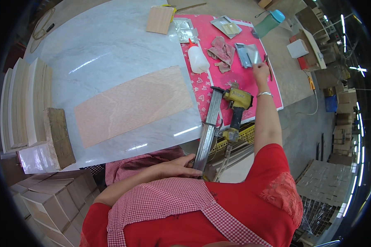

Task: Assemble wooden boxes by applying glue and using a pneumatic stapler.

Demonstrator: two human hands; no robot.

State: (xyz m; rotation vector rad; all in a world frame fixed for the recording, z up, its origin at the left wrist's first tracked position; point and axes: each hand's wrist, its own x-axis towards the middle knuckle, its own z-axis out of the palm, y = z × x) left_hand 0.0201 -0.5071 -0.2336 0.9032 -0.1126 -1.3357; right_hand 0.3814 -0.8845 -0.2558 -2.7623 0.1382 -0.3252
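Observation:
A yellow and black air nail gun [240, 99] lies at the front edge of the pink cover, its long metal magazine [208, 127] slanting toward me. My left hand [175, 167] is closed around the magazine's near end, close to my apron. With my right arm stretched out, my right hand [260, 72] pinches a shiny silvery strip [256, 57] beside a small blue-grey box [243, 56]; the fingertips are partly hidden. A crumpled pinkish rag [222, 52] and a white glue bottle with a red tip [198, 59] lie left of that box.
A thin wooden panel [136, 105] lies on the pale marbled tabletop [90, 41]. Stacked boards [37, 99] and a wooden block [58, 138] stand at its left edge. Farther off are a small wood piece [160, 19], a tray [226, 26] and a green bottle [268, 25]. A yellow crate [247, 133] sits below.

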